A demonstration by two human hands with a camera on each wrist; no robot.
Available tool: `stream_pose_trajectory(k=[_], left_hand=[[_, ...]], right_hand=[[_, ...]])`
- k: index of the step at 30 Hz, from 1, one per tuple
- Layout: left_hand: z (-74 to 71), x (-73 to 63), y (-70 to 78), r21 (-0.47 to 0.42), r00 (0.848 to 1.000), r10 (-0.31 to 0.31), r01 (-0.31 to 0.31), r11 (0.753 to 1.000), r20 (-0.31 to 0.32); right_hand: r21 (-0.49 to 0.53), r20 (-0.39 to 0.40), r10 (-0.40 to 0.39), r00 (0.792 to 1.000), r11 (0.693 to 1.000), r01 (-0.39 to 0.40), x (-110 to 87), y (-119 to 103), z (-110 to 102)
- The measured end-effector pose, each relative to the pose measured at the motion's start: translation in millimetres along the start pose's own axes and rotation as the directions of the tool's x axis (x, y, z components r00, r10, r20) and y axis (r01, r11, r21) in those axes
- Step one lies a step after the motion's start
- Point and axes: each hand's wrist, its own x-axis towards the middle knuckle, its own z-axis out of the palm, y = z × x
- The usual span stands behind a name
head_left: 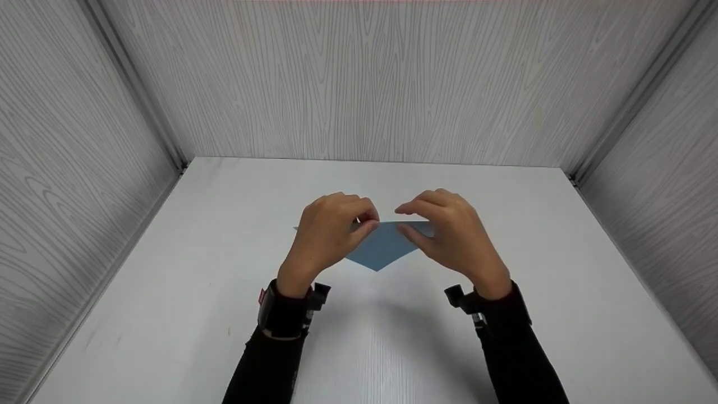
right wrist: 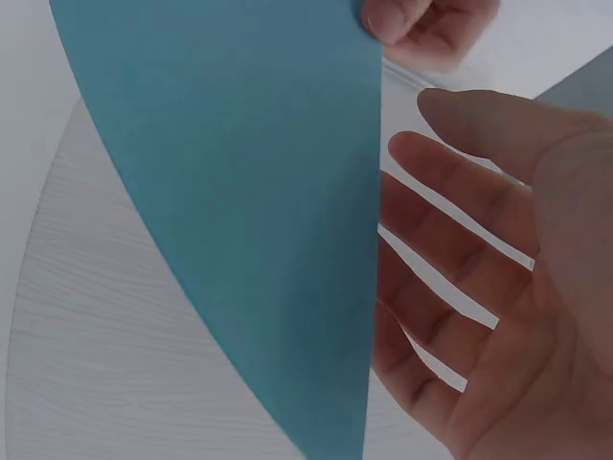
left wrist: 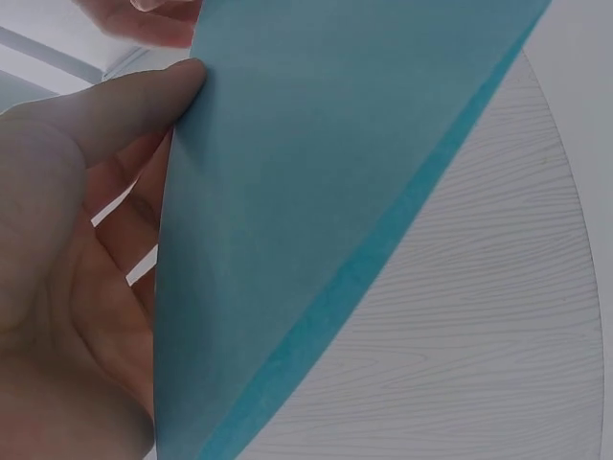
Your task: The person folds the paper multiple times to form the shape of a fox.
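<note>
A blue sheet of paper (head_left: pixel 378 249), folded into a triangle, hangs above the table with its point towards me. My left hand (head_left: pixel 332 227) pinches its straight upper edge near the middle, between thumb and fingers. In the left wrist view, the thumb presses on the paper (left wrist: pixel 287 172) and a second layer shows along the slanted side. My right hand (head_left: pixel 449 230) is at the right part of the same edge, its thumb and fingers spread apart. The right wrist view shows these fingers (right wrist: pixel 469 230) loosely extended, some behind the paper's edge, without a pinch.
A white table (head_left: pixel 168 314) lies under both hands. Grey wood-grain panels stand around it: a back wall (head_left: pixel 359 78), a left wall (head_left: pixel 50 168) and a right wall (head_left: pixel 662 168). Dark wrist straps with small cameras sit on both wrists.
</note>
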Motion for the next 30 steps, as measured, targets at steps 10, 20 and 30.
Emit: stream_pose_trajectory(k=[10,20,30], left_hand=[[5.0,2.6,7.4,-0.002,0.999,0.043,-0.043,0.999,-0.001],[11.0,0.1,9.1,-0.025,0.998,0.066,-0.066,0.998,-0.019],[13.1,0.6,11.3,0.001,0.996,0.078,-0.078,0.997,-0.041]], right_hand=[[0.023,0.017,-0.002,1.000,1.000,0.002,-1.0,-5.8,12.8],[0.065,0.049,-0.002,0.999,0.998,-0.001,0.0,-10.3,15.5],[0.092,0.077,-0.021,0.997,0.996,0.014,0.4,-9.7,16.0]])
